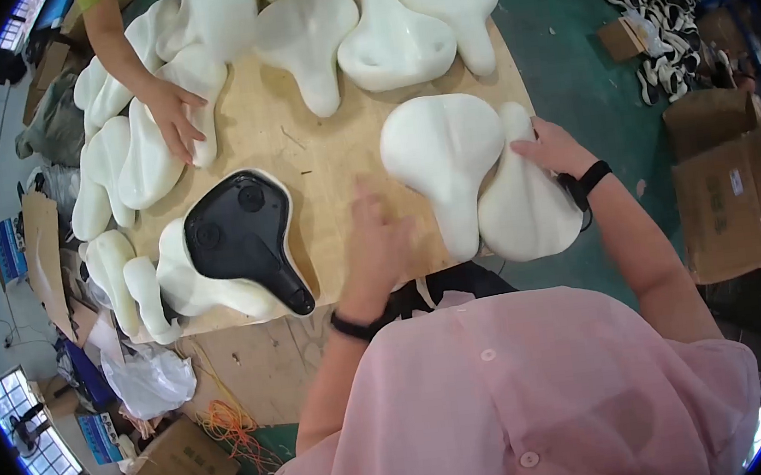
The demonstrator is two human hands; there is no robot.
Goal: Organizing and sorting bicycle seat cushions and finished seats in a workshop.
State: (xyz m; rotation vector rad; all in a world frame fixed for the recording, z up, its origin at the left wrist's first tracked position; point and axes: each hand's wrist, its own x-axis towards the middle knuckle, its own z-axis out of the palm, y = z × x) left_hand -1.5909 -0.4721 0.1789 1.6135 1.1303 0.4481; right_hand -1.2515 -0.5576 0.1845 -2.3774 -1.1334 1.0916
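Sorting white saddle pads on the tabletop (317, 165)
Right hand (553, 147) lies spread on a pad (525, 204); left hand (379, 238), blurred, spread, hovers beside it; grasping comes next.

a factory workshop: white foam saddle pads (442, 152) crowd a plywood bench (316, 156), cardboard boxes (730, 191) on green floor.
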